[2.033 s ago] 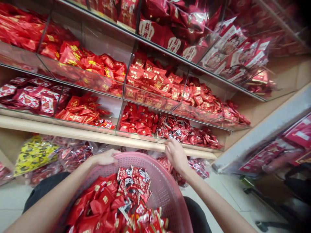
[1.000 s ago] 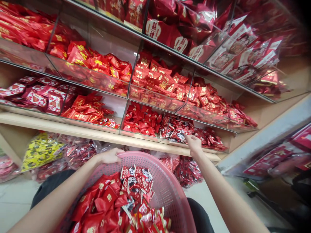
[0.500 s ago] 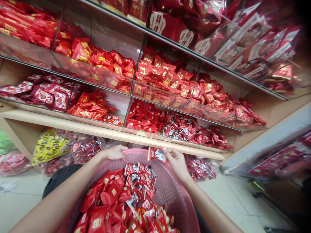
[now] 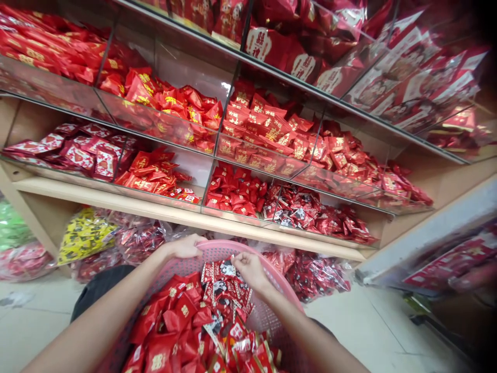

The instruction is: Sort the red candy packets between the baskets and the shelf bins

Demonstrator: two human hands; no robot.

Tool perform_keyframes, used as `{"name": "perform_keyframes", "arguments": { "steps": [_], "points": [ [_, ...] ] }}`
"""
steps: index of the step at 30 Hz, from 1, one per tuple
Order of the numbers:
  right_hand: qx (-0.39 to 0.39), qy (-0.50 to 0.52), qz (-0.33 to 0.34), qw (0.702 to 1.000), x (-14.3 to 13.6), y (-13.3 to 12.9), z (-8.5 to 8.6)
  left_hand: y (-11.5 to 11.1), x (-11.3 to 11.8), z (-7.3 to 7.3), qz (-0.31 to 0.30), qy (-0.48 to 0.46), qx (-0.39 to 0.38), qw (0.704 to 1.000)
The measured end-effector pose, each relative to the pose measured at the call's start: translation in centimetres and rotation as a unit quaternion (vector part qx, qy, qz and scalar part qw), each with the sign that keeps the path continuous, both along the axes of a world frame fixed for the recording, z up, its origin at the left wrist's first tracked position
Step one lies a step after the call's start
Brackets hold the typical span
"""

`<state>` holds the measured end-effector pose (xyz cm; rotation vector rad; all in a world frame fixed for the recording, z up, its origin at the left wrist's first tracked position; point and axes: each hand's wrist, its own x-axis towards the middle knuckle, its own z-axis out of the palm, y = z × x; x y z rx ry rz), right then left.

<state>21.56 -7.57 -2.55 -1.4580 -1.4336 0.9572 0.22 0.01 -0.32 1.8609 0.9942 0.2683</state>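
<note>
At the far left, a green bag (image 4: 14, 225) lies above a pink bag (image 4: 25, 261), under the shelving. Above and to their right, heart packets (image 4: 87, 150) fill a lower shelf bin, and a yellow bag (image 4: 87, 235) sits beneath the shelf edge (image 4: 116, 199). Next comes the left hand (image 4: 185, 246), closed over the far left part of the rim of the basket (image 4: 221, 246). Inside, plain red packets (image 4: 171, 311) are heaped below this hand, towards the near left. To their right, at the far side of the heap, a packet (image 4: 225, 268) with a black-and-white print lies over others like it. It is right of the left hand and directly under the fingertips of the right hand (image 4: 250, 270), which are pinched narrow on its upper right corner. Gold-edged packets (image 4: 258, 357) lie nearer the viewer, below the right hand and well apart from it. Beyond the rim, further right, printed packets (image 4: 293, 204) fill a bin next to dark red packets (image 4: 344, 223), with a clear bag (image 4: 318, 274) of sweets underneath.
</note>
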Motion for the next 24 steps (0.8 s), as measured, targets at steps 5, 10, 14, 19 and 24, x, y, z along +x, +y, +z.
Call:
{"name": "perform_keyframes", "arguments": {
  "steps": [5,10,14,19,24],
  "points": [
    [0.037,-0.115,-0.023,0.992,1.2,0.0,-0.2,0.2,0.1,-0.3,-0.002,0.009,0.003,1.000],
    [0.071,-0.178,-0.054,0.980,2.8,-0.8,2.3,0.5,-0.1,-0.9,-0.007,0.003,0.004,1.000],
    [0.102,-0.180,-0.061,0.976,4.4,-1.4,5.3,0.8,-0.3,-1.4,-0.007,0.001,0.017,1.000],
    [0.165,-0.185,-0.138,0.959,7.0,0.0,9.5,0.8,-0.4,-1.4,0.005,0.023,0.025,0.999],
    [0.188,-0.284,-0.249,0.907,9.4,3.7,12.0,0.7,-0.2,-1.3,0.000,0.015,0.019,1.000]
  ]
}}
